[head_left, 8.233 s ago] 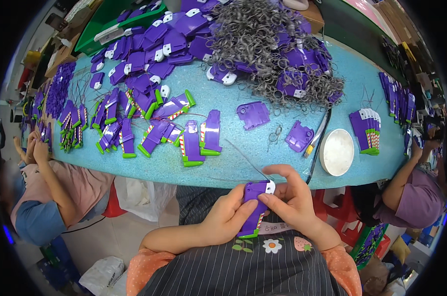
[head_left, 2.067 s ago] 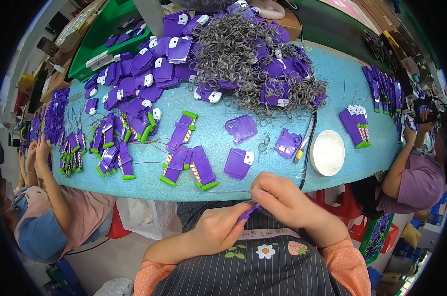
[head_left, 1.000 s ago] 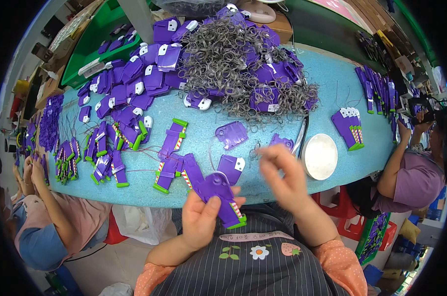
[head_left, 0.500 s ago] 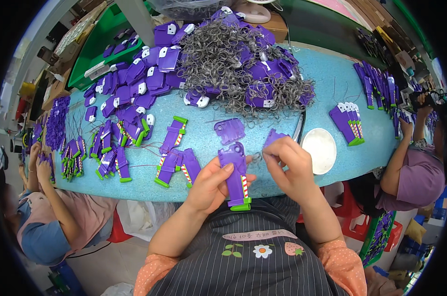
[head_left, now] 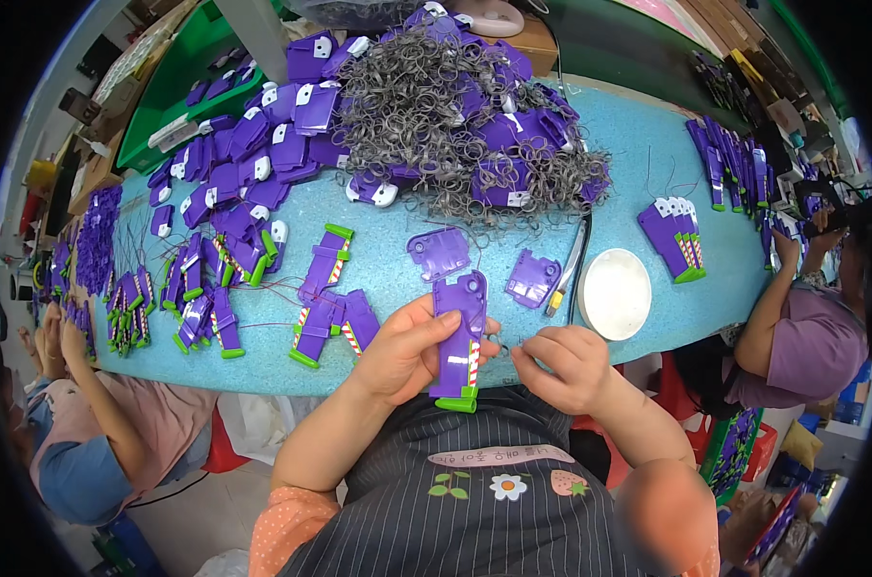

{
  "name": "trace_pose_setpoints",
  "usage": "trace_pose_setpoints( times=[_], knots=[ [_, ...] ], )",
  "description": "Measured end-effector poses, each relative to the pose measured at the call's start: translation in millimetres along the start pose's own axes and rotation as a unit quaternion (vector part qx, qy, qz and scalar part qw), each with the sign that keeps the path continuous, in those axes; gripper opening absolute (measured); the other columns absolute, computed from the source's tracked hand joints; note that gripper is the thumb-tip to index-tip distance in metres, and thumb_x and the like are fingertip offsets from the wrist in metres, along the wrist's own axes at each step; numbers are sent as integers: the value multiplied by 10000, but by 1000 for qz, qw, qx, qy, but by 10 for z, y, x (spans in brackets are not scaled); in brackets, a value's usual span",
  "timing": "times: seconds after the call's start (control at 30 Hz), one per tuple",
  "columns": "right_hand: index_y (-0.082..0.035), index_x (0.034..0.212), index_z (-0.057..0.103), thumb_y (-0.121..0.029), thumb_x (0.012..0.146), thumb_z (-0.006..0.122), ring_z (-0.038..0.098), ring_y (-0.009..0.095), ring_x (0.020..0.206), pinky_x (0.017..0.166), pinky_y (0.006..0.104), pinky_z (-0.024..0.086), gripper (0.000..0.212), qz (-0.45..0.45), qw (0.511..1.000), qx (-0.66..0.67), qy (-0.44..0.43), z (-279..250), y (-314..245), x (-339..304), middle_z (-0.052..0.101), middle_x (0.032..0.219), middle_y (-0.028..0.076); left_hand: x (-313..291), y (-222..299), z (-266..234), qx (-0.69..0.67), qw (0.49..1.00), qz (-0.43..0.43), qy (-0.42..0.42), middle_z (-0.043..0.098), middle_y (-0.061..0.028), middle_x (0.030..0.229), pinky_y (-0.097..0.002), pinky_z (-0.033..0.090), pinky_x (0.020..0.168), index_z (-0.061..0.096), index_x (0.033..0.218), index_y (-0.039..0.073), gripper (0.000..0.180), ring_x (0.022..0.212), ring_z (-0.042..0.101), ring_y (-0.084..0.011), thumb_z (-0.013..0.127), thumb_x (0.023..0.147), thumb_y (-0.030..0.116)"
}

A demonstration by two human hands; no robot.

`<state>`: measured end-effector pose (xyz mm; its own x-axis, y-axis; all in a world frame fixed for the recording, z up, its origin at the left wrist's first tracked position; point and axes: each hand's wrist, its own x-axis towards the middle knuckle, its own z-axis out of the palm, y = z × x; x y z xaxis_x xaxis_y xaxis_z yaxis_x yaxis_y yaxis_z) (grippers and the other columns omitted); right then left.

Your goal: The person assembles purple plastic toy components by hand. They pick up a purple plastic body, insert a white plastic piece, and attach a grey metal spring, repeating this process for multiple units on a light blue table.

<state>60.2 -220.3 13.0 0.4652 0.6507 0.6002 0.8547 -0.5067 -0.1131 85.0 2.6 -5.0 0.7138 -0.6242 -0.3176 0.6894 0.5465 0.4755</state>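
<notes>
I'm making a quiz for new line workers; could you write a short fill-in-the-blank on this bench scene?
1. The left hand holds a purple toy part with a ____ tip at its lower end.
2. The round white dish lies to the ____ of that part.
3. The tangled heap of grey wire rings lies on the ____ tabletop.

Missing words: green; right; blue

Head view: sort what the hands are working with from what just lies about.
In hand:
- purple toy part, gripped by left hand
- right hand, pinching at something too small to tell

Lying about:
- white round lid
- grey spring pile
- loose purple pieces
</notes>
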Motion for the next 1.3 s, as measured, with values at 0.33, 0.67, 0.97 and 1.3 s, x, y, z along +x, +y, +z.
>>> trace_pose_setpoints(
  times=[0.33, 0.67, 0.97, 1.3],
  knots=[
    [-17, 888, 629, -31, 729, 679, 535, 188, 552, 469, 291, 393, 168, 318, 935, 154, 31, -61, -131, 98, 573, 727, 68, 90, -177, 42, -64, 993, 54, 80, 586, -193, 1113, -359, 503, 868, 500, 1131, -37, 263, 1002, 608, -253, 472, 932, 132],
    [-1, 836, 622, -58, 809, 654, 464, 30, 576, 501, 210, 381, 71, 554, 632, 524, 137, 175, -51, 65, 590, 743, 0, -1, -234, 147, 72, 980, 146, 110, 569, -189, 1136, -361, 527, 821, 420, 1193, -1, 289, 956, 628, -263, 456, 947, 146],
    [26, 915, 540, 1, 855, 526, 544, 70, 611, 546, 197, 434, 66, 551, 734, 358, 172, -298, -163, 11, 584, 781, 46, -404, -355, 218, 118, 979, 129, 107, 572, -198, 1123, -378, 522, 823, 383, 1223, 8, 298, 950, 628, -287, 433, 951, 120],
    [4, 776, 555, -29, 772, 630, 558, 292, 770, 655, 332, 437, 82, 504, 863, 0, 29, -621, 105, -431, 548, 859, 143, -689, -307, 172, 155, 980, 85, 91, 566, -219, 1146, -388, 504, 862, 395, 1217, -14, 290, 982, 621, -297, 424, 947, 89]
  ],
)
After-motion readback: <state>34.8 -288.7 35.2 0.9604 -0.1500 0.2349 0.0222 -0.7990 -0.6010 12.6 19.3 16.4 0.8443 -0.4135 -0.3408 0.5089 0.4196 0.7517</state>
